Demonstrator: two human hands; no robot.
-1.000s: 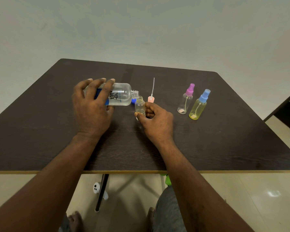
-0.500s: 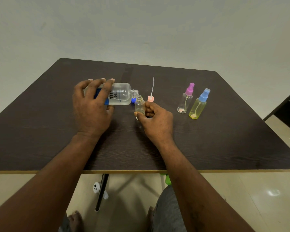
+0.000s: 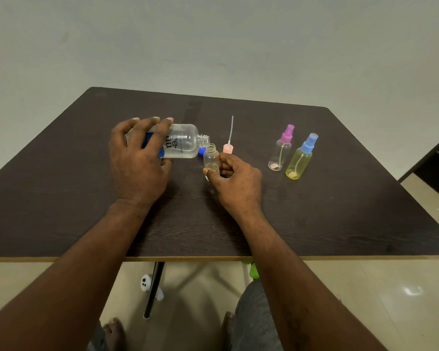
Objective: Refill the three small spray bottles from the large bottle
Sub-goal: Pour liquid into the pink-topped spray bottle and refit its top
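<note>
Left hand (image 3: 140,158): fingers curled over the large bottle (image 3: 185,143), gripping it tipped on its side above the table (image 3: 61,198).
Right hand (image 3: 236,181): thumb and fingers pinch the open bottle (image 3: 211,159) low down, keeping it upright.
Open bottle: just in front of the large bottle's mouth, its bare neck right under that mouth's lip.
Change: almost none over the last second; both hands keep their places and the tilt is the same.
Meaning: probably a slow pour into the first small bottle; no stream shows, and I cannot tell whether the level has risen.
Blue cap (image 3: 201,151): on the table, partly hidden behind the two necks.
Spray head (image 3: 228,148): pink, standing just behind the right hand, tube pointing up.
Waiting: pink-topped bottle (image 3: 280,153) and blue-topped bottle (image 3: 299,160), side by side to the right, tops on.
Count: one large bottle, three small bottles, one loose spray head, one cap.
Progress: early, with two bottles unopened.
</note>
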